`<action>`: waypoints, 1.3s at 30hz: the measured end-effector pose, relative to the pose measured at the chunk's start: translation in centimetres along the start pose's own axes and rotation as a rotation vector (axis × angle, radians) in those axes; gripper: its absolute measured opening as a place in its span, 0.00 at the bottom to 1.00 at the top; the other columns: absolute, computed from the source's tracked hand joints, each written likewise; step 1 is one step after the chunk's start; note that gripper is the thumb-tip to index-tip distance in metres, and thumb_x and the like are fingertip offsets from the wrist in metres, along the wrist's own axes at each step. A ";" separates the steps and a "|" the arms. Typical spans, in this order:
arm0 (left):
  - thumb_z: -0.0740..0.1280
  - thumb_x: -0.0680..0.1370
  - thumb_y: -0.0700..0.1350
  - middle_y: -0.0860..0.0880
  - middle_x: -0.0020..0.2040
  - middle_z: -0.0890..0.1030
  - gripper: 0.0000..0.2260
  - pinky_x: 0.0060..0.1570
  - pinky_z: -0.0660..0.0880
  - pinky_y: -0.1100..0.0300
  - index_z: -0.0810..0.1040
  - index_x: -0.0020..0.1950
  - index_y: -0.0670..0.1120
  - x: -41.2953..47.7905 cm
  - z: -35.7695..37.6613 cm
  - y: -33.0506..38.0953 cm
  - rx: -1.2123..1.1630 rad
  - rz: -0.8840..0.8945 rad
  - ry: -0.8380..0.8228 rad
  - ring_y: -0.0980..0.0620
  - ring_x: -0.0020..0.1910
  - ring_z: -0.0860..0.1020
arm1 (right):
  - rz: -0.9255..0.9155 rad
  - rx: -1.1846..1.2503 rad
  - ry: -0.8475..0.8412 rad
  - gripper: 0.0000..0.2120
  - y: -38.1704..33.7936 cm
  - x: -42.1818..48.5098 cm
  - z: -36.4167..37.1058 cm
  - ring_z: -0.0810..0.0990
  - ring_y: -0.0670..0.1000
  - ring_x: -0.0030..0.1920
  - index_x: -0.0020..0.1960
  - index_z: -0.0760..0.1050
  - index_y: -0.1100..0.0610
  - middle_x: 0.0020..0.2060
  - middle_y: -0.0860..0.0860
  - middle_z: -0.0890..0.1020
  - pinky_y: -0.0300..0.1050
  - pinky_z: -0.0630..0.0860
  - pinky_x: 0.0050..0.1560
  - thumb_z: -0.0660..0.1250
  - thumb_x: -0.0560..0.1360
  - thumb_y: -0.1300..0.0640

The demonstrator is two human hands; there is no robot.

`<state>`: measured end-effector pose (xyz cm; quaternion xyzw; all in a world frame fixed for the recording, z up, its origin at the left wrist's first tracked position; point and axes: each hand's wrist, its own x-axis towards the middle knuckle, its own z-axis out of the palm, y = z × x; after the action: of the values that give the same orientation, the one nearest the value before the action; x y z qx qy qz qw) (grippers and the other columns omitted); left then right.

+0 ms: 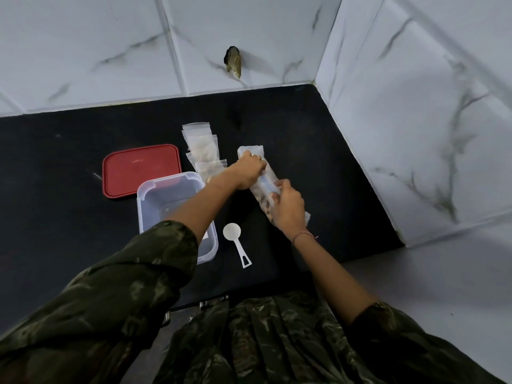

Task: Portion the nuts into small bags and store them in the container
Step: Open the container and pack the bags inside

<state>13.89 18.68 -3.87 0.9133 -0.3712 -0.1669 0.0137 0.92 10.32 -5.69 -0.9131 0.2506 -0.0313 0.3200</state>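
A long clear bag of nuts lies slanted on the black table. My left hand grips its upper part, and my right hand grips its lower part. Several small clear bags, some holding nuts, lie in a row just left of the big bag. A clear plastic container stands open under my left forearm. Its red lid lies flat behind it. A white scoop rests on the table between the container and my right wrist.
White marble-patterned walls close in the table at the back and right. A dark stub sticks out of the back wall. The table's front edge runs near my lap, and pale floor lies to the right.
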 end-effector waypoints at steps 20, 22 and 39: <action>0.56 0.81 0.39 0.43 0.61 0.76 0.13 0.59 0.66 0.52 0.73 0.62 0.42 2.6 1.0 0.9 -0.107 0.025 -0.042 0.41 0.61 0.67 | 0.042 -0.060 -0.083 0.24 2.5 3.1 1.4 0.68 0.55 0.56 0.58 0.72 0.62 0.55 0.58 0.72 0.45 0.67 0.55 0.63 0.76 0.42; 0.56 0.81 0.40 0.44 0.61 0.76 0.13 0.60 0.65 0.52 0.74 0.63 0.43 2.7 1.0 1.0 -0.106 0.028 -0.027 0.42 0.61 0.68 | 0.086 -0.056 -0.124 0.23 2.2 3.7 1.2 0.68 0.56 0.58 0.58 0.72 0.62 0.55 0.58 0.72 0.46 0.67 0.55 0.64 0.75 0.44; 0.72 0.75 0.47 0.44 0.41 0.79 0.19 0.34 0.79 0.62 0.76 0.57 0.35 -4.6 -3.9 1.0 -1.594 -0.598 0.296 0.55 0.31 0.80 | 0.045 0.695 0.017 0.14 -5.3 2.4 -3.5 0.77 0.42 0.34 0.37 0.71 0.55 0.34 0.48 0.78 0.33 0.74 0.34 0.76 0.68 0.53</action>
<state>11.39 20.73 1.34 0.7031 0.1180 -0.2534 0.6539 4.59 10.75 0.04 -0.7436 0.2477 -0.1152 0.6103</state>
